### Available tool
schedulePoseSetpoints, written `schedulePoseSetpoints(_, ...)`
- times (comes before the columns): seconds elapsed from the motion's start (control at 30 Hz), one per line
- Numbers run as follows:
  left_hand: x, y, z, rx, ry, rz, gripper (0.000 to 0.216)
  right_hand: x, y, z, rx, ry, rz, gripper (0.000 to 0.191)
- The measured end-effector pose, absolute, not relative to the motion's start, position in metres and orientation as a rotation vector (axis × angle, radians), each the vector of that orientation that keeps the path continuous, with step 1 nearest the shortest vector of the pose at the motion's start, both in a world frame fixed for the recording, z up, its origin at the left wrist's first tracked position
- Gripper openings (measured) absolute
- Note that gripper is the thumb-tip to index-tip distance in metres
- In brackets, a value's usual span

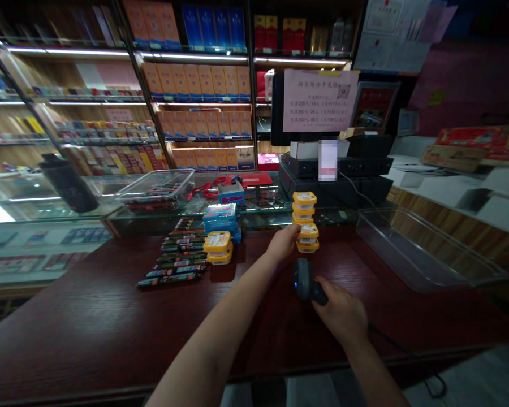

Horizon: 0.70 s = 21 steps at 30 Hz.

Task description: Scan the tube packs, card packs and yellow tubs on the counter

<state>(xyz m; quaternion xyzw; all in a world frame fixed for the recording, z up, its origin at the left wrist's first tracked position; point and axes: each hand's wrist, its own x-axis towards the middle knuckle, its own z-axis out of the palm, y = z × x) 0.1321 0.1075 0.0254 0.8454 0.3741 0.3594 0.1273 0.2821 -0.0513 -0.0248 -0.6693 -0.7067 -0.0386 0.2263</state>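
My right hand [343, 311] is wrapped around the handle of a dark barcode scanner [303, 280], which shows a small blue light. My left hand [283, 243] reaches forward, its fingers closed on the left side of a small yellow-lidded plastic tub [308, 230]. That tub sits on another one like it, in front of a taller stack of the same tubs [304, 199]. Two more yellow-lidded tubs [218, 242] stand stacked to the left, beside blue packets [220, 217] and a row of dark patterned slim packs [173, 263].
A clear plastic bin [419, 254] lies on the dark wooden counter [89, 333] at right. A clear tray [156, 189] with slim packs and a black bottle [68, 183] stand on the glass case behind. A monitor [277, 107] bears a pink notice. The scanner's cord [394, 339] trails right.
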Motion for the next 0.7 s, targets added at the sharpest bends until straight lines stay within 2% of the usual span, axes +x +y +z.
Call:
schedulePoseSetpoints(0.23, 0.081, 0.075, 0.010, 2.071, 1.138, 1.474, 0.022, 0.282, -0.054, -0.023, -1.840, -1.960, -0.102, 0.030)
schedulePoseSetpoints(0.5, 0.035, 0.034, -0.032, 1.916, 1.374, 1.590, 0.014, 0.280, -0.057, -0.023, -1.787, -1.974, -0.063, 0.031)
schedulePoseSetpoints(0.7, 0.034, 0.034, -0.035, 2.016, 1.420, 1.717, 0.017, 0.270, -0.069, -0.008, -1.662, -1.908, 0.376, 0.036)
